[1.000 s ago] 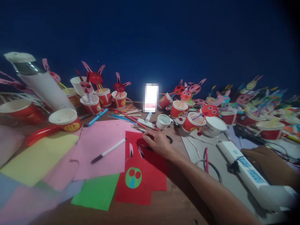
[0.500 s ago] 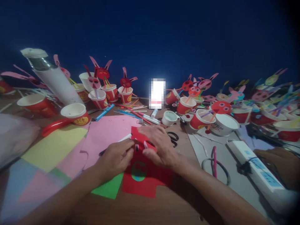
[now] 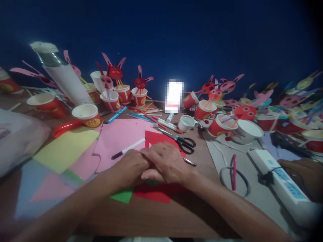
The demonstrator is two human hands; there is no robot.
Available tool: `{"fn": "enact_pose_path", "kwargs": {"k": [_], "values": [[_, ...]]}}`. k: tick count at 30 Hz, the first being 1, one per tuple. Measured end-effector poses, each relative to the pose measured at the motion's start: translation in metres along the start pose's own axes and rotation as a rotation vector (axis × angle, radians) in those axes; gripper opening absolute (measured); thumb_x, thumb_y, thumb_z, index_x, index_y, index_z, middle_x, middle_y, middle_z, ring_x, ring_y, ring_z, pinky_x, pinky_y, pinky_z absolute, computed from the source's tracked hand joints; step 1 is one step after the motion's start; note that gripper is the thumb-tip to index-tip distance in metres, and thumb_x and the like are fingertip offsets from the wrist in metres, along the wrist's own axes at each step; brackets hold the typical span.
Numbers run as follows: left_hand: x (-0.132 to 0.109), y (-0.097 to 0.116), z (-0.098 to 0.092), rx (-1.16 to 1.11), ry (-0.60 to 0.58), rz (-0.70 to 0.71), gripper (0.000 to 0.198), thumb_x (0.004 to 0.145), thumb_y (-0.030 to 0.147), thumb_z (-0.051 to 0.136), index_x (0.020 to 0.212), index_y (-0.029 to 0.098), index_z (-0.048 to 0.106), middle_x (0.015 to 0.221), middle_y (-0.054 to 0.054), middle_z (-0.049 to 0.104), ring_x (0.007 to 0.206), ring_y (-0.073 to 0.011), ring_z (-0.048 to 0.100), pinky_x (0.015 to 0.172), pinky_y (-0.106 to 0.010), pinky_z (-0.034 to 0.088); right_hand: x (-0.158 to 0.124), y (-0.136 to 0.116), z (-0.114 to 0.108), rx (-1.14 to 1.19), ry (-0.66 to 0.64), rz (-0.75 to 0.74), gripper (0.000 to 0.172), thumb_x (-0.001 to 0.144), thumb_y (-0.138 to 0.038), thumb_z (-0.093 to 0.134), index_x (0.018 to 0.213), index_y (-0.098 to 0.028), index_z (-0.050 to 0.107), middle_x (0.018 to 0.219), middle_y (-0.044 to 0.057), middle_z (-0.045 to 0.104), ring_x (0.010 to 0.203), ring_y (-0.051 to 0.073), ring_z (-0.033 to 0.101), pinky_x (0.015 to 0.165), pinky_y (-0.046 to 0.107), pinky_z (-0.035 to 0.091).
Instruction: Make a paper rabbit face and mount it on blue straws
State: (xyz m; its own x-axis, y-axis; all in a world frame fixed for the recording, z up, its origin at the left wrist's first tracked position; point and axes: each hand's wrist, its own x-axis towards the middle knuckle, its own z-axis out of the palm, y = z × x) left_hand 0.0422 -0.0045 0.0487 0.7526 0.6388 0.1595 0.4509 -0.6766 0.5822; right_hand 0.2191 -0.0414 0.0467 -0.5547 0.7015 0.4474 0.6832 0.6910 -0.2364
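Note:
My left hand (image 3: 133, 164) is curled closed, its fingertips tucked behind my right hand. My right hand (image 3: 168, 163) lies across it, fingers bent over the left knuckles and thumb pointing left. Anything held between them is hidden. Both are over red paper (image 3: 153, 195), with a slip of green paper (image 3: 123, 195) beneath its left side. A white marker with a black end (image 3: 129, 148) lies on pink paper (image 3: 121, 134), left of the hands. Black-handled scissors (image 3: 185, 144) lie just beyond my right hand, and a pen (image 3: 189, 162) lies beside it.
Red paper cups (image 3: 145, 95) with paper animal faces on straws line the back. A small white cup (image 3: 186, 124) stands near loose markers and straws. At right are a power strip (image 3: 280, 181) and another person's hand (image 3: 302, 174). Yellow paper (image 3: 67, 146) and a plastic bag (image 3: 20, 141) lie left.
My hands have come together, the right one now covering the left fingers. The round green piece on the red paper is mostly covered; the scissors and pen show more. The view has shifted slightly.

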Motion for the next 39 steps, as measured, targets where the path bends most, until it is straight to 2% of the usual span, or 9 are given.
{"fn": "enact_pose_path", "kwargs": {"k": [2,4,6,10,17,22,28,33,39], "values": [[-0.002,-0.007,-0.005,0.08,0.007,0.064,0.017,0.081,0.024,0.055,0.091,0.022,0.069,0.067,0.0,0.067,0.061,-0.0157,0.061,0.059,-0.025,0.043,-0.004,0.007,-0.004,0.065,0.007,0.14,0.052,0.094,-0.058,0.032,0.103,-0.017,0.063,0.087,0.008,0.069,0.078,0.02,0.061,0.069,0.029,0.04],[-0.004,-0.014,-0.009,0.156,0.123,0.049,0.029,0.087,0.023,0.046,0.11,0.021,0.064,0.063,0.002,0.065,0.053,-0.0121,0.056,0.058,-0.023,0.042,-0.008,0.014,-0.008,0.108,0.023,0.331,0.042,0.098,-0.044,0.031,0.096,-0.018,0.064,0.083,0.006,0.07,0.072,0.016,0.061,0.065,0.026,0.038],[-0.005,-0.018,-0.011,0.149,0.188,0.029,0.028,0.09,0.023,0.045,0.111,0.019,0.063,0.069,0.001,0.067,0.055,-0.0108,0.055,0.06,-0.023,0.042,-0.01,0.018,-0.01,0.142,0.009,0.413,0.035,0.098,-0.035,0.036,0.086,-0.019,0.065,0.077,0.003,0.069,0.068,0.014,0.059,0.064,0.025,0.037],[-0.005,-0.021,-0.005,0.097,0.068,0.075,0.021,0.09,0.022,0.046,0.085,0.018,0.066,0.075,-0.002,0.066,0.068,-0.0126,0.058,0.065,-0.023,0.041,-0.01,0.018,-0.005,0.136,-0.083,0.421,0.021,0.092,-0.024,0.048,0.084,-0.02,0.067,0.078,0.003,0.069,0.072,0.014,0.06,0.065,0.024,0.036],[-0.006,-0.021,0.005,-0.036,0.078,-0.067,0.02,0.091,0.021,0.046,0.08,0.018,0.062,0.074,0.001,0.064,0.066,-0.0105,0.056,0.064,-0.021,0.04,-0.016,0.001,0.001,0.0,-0.392,0.34,0.014,0.088,-0.028,0.059,0.088,-0.02,0.071,0.085,0.006,0.069,0.084,0.02,0.061,0.07,0.029,0.037],[-0.005,-0.021,0.01,-0.082,0.04,-0.072,0.021,0.092,0.022,0.044,0.083,0.018,0.063,0.078,0.0,0.065,0.07,-0.0112,0.058,0.066,-0.022,0.041,-0.02,-0.009,0.007,-0.011,-0.377,0.477,0.018,0.083,-0.035,0.065,0.091,-0.02,0.069,0.088,0.007,0.068,0.085,0.022,0.061,0.07,0.031,0.037],[-0.005,-0.022,0.016,-0.088,-0.008,-0.087,0.022,0.091,0.022,0.044,0.082,0.018,0.062,0.075,0.0,0.063,0.069,-0.0117,0.056,0.065,-0.023,0.04,-0.019,-0.011,0.018,0.029,-0.341,0.506,0.007,0.081,-0.024,0.062,0.082,-0.021,0.068,0.081,0.004,0.069,0.079,0.02,0.062,0.073,0.033,0.034],[-0.004,-0.024,0.016,-0.13,-0.011,-0.109,0.022,0.091,0.024,0.044,0.081,0.018,0.063,0.075,0.0,0.063,0.069,-0.012,0.055,0.066,-0.023,0.039,-0.017,-0.014,0.011,0.125,-0.361,0.564,0.011,0.082,-0.02,0.058,0.078,-0.02,0.068,0.08,0.003,0.07,0.076,0.017,0.061,0.073,0.031,0.033],[-0.001,-0.022,0.013,-0.393,0.036,-0.261,0.028,0.09,0.037,0.047,0.08,0.016,0.063,0.069,0.001,0.058,0.064,-0.0118,0.052,0.061,-0.022,0.04,-0.016,-0.005,-0.001,0.581,-0.204,0.684,0.012,0.083,-0.02,0.054,0.074,-0.018,0.062,0.076,0.0,0.067,0.071,0.013,0.058,0.066,0.025,0.038]]}}
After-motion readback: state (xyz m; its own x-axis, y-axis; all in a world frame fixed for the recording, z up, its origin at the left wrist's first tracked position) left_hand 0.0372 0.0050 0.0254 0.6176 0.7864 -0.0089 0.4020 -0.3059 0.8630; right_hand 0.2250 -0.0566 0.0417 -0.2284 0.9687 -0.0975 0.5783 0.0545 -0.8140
